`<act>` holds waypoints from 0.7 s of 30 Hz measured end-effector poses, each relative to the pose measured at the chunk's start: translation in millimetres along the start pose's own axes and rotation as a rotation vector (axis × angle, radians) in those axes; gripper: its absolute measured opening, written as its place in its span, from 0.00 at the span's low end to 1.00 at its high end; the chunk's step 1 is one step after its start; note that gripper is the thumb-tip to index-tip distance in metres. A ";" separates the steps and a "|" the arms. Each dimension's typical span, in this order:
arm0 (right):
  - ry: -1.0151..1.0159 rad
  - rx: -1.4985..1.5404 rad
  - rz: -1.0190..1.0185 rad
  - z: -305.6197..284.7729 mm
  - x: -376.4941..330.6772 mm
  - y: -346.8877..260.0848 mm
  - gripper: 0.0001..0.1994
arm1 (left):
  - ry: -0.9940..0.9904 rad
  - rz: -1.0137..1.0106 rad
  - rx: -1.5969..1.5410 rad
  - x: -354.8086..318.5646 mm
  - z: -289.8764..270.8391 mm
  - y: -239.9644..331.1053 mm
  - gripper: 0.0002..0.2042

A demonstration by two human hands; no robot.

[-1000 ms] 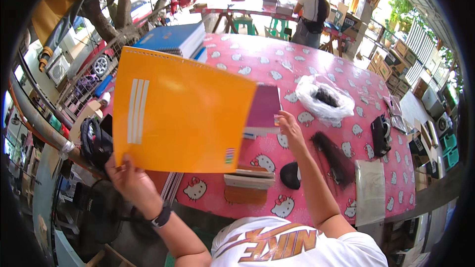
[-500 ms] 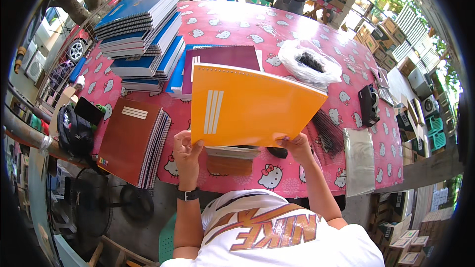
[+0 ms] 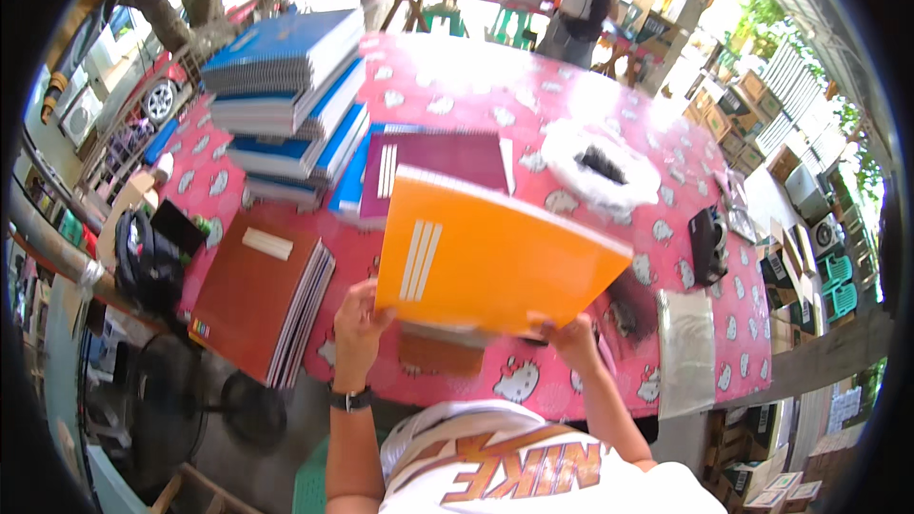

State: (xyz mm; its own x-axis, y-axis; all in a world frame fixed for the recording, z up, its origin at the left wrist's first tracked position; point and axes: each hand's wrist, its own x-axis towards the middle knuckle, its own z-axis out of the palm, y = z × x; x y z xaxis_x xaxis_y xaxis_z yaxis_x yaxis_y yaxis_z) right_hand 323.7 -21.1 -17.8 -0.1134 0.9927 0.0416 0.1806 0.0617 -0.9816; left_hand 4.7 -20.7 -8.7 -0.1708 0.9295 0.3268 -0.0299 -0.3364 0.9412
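An orange spiral notebook (image 3: 500,257) is held up over the near part of the table, tilted, with white label lines on its cover. My left hand (image 3: 358,331) grips its lower left corner, thumb on the cover. My right hand (image 3: 573,341) pinches its bottom edge towards the right. Below the notebook, partly hidden, a brown block-like thing (image 3: 440,354) lies on the table. Just behind stands a purple notebook (image 3: 452,157) on top of blue ones. To the left lies a stack of brown spiral notebooks (image 3: 255,290).
A tall, uneven stack of blue spiral notebooks (image 3: 281,52) rises at the back left. On the right are a plastic-wrapped roll (image 3: 624,181), a black tape dispenser (image 3: 707,246) and clear plastic sleeves (image 3: 685,352). A black bag (image 3: 148,252) sits left. Another person (image 3: 578,9) stands far off.
The view has tilted upward, so the table's contents sit lower in the picture. Both hands keep hold of the orange notebook, which has tipped slightly, its right side lower.
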 end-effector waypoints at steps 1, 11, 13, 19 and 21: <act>0.012 0.073 -0.034 5.6 1.1 -6.0 0.08 | 0.028 -0.010 0.001 -1.6 -0.6 0.2 0.17; -0.165 -0.193 -0.181 14.3 3.8 15.2 0.10 | 0.089 -0.053 0.084 -0.1 -23.4 -38.5 0.08; -0.190 -0.433 -0.338 17.5 1.3 37.1 0.11 | 0.105 -0.030 0.136 -6.3 -24.1 -59.0 0.06; -0.118 -0.543 -0.244 54.7 3.9 42.4 0.09 | 0.208 -0.217 0.172 -14.7 -50.5 -133.6 0.12; -0.147 -0.562 -0.249 56.0 3.5 46.9 0.10 | 0.184 -0.192 0.170 -0.8 -33.4 -111.9 0.15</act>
State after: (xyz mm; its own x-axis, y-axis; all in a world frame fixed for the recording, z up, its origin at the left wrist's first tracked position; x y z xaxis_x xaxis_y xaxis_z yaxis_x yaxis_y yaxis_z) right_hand 277.2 -20.6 -74.1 -0.3438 0.9195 0.1907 0.6126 0.3735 -0.6966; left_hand -24.7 11.1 -117.1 -0.3538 0.9254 0.1357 0.0837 -0.1132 0.9900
